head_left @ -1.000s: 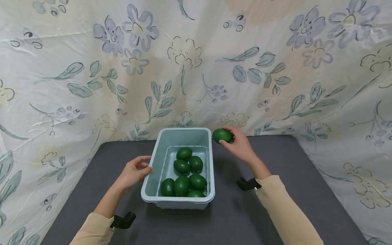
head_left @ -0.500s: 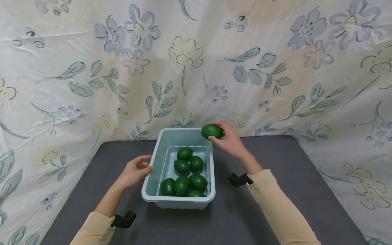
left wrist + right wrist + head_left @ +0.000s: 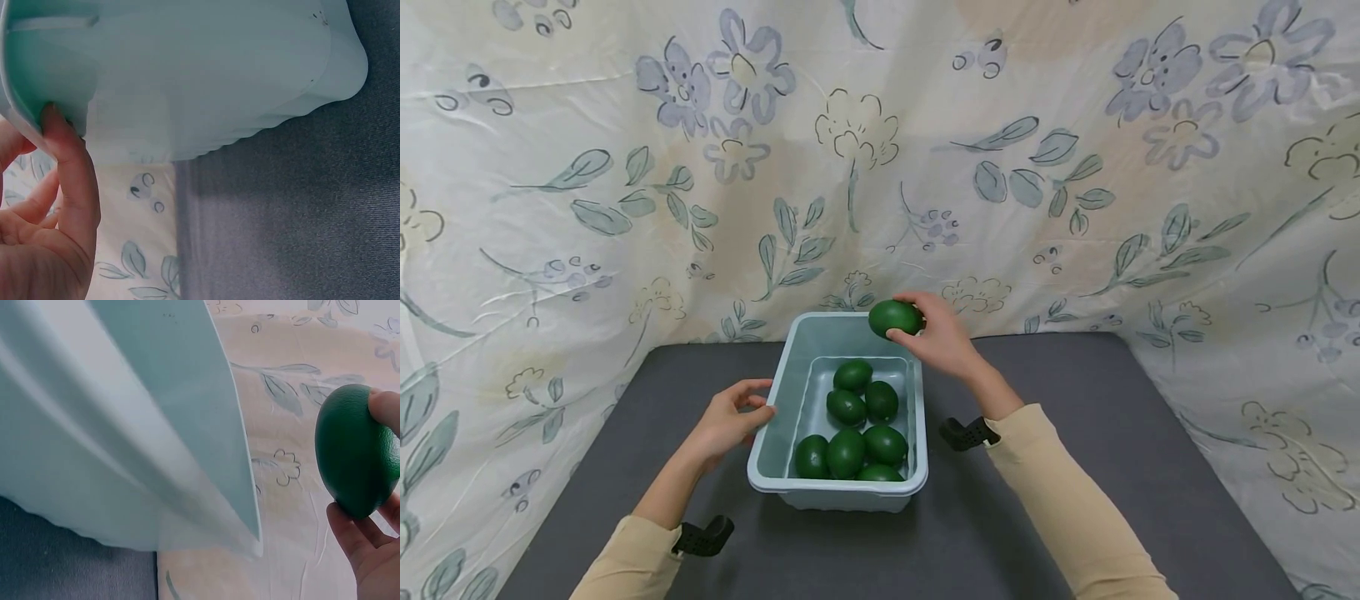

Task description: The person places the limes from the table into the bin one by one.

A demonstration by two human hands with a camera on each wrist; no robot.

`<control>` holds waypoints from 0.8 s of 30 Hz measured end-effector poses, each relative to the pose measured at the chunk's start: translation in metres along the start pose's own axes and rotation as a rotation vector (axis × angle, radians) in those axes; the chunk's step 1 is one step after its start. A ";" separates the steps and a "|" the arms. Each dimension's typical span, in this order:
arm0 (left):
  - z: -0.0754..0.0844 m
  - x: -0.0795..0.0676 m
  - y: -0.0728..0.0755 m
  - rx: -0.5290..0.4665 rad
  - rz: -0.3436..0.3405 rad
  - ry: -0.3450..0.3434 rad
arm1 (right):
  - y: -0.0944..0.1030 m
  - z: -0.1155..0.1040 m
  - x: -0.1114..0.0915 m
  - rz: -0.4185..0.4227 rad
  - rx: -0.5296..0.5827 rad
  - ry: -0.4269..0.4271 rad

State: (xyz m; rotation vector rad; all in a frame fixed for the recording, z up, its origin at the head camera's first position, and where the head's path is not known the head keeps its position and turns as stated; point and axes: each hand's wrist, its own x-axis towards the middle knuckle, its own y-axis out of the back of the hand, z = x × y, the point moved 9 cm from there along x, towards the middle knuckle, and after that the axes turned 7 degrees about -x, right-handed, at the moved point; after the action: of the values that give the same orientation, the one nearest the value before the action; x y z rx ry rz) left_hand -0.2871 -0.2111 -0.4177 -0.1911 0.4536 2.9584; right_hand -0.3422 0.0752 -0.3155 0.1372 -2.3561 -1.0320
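Observation:
My right hand (image 3: 946,340) holds a dark green avocado (image 3: 892,318) between thumb and fingers, above the far right part of a pale blue-green plastic bin (image 3: 835,486). In the right wrist view the avocado (image 3: 347,453) is apart from the bin wall (image 3: 125,425), thumb on one side and fingertips on the other. Several more avocados (image 3: 846,452) lie inside the bin, in a near group and a far group. At the bin's left edge my left hand (image 3: 727,423) pinches the rim; the left wrist view shows a finger (image 3: 72,169) bent against it.
The bin stands on a dark grey table (image 3: 1045,500). Behind and at both sides hangs a floral cloth (image 3: 880,167). Black bands (image 3: 703,537) are on both wrists.
My right hand has carried the avocado leftward, from beside the bin's far right corner to over its far end. The left hand has stayed at the rim.

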 end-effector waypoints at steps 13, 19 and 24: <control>-0.001 0.000 0.000 -0.005 0.002 0.005 | -0.019 -0.017 0.008 -0.068 0.055 0.007; -0.001 -0.001 -0.002 -0.038 -0.014 0.003 | -0.027 -0.022 0.008 -0.091 0.060 0.000; 0.000 -0.001 -0.002 -0.039 -0.016 -0.002 | -0.031 -0.028 0.009 -0.106 0.065 -0.004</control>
State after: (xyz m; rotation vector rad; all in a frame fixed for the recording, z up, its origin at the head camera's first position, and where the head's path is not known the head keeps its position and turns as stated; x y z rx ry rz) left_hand -0.2855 -0.2096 -0.4177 -0.1953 0.3931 2.9529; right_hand -0.3393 0.0329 -0.3179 0.2873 -2.4091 -1.0062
